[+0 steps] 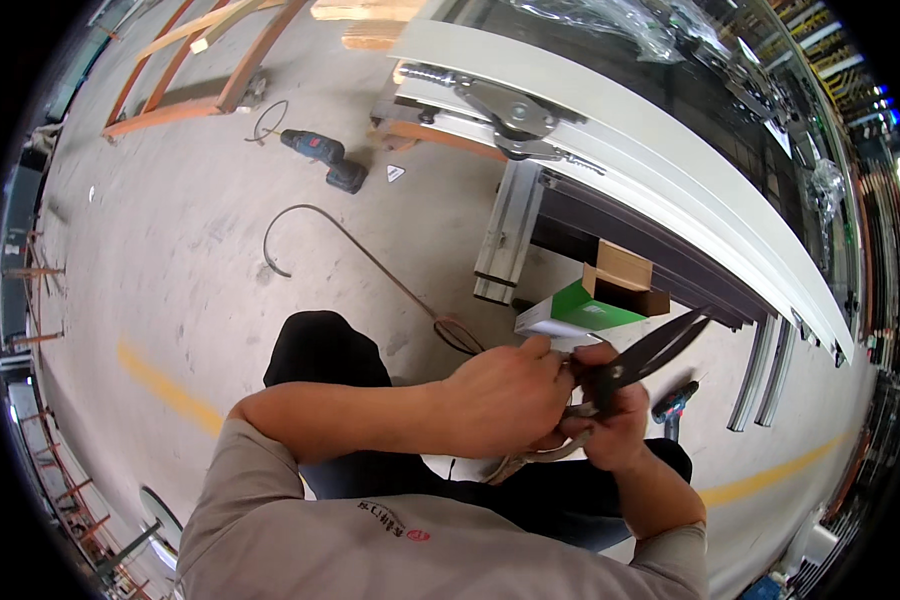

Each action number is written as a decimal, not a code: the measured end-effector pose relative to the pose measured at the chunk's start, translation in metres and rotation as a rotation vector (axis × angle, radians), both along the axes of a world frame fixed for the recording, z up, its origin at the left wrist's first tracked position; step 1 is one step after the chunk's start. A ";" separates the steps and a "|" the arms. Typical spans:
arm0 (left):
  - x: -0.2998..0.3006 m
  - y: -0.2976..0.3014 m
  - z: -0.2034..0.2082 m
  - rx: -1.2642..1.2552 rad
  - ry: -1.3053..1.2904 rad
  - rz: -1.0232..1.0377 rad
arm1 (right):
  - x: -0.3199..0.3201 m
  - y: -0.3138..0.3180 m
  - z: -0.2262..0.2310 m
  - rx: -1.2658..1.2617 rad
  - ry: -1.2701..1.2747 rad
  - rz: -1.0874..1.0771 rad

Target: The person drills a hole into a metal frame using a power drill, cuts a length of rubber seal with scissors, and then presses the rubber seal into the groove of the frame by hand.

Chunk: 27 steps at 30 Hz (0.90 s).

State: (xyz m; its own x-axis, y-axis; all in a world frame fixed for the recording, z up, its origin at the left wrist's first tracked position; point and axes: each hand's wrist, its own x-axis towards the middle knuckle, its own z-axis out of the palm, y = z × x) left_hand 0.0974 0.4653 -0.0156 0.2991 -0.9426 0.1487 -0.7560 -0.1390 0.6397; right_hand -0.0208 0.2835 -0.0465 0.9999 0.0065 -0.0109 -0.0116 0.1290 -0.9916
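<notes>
Both hands meet in front of the chest: the right hand (610,415) is clamped on the handles of the black scissors (650,352) — blades parted, pointing up and away — while the left hand (505,400) pinches something small beside the pivot. Best to keep those fingers behind the blades.

Beige short-sleeved shirt (370,540), dark trousers (325,350)

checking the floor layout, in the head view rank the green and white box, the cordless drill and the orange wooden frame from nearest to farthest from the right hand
1. Green and white box: just above the right hand, beside the pale frame.
2. Cordless drill: on the concrete floor, upper left of centre.
3. Orange wooden frame: farthest, at the upper left corner.
</notes>
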 end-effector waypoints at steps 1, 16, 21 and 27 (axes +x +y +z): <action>0.001 -0.001 0.000 -0.034 0.035 0.037 | -0.001 -0.003 0.002 -0.005 -0.085 -0.072; 0.020 -0.011 -0.018 -0.598 0.555 -0.064 | 0.006 -0.023 0.010 -0.001 -0.213 -0.260; 0.025 -0.016 -0.021 -0.558 0.638 -0.129 | 0.013 -0.025 0.021 0.118 -0.175 -0.181; 0.026 -0.026 -0.025 -0.636 0.584 -0.071 | 0.004 -0.030 0.026 0.015 -0.006 -0.227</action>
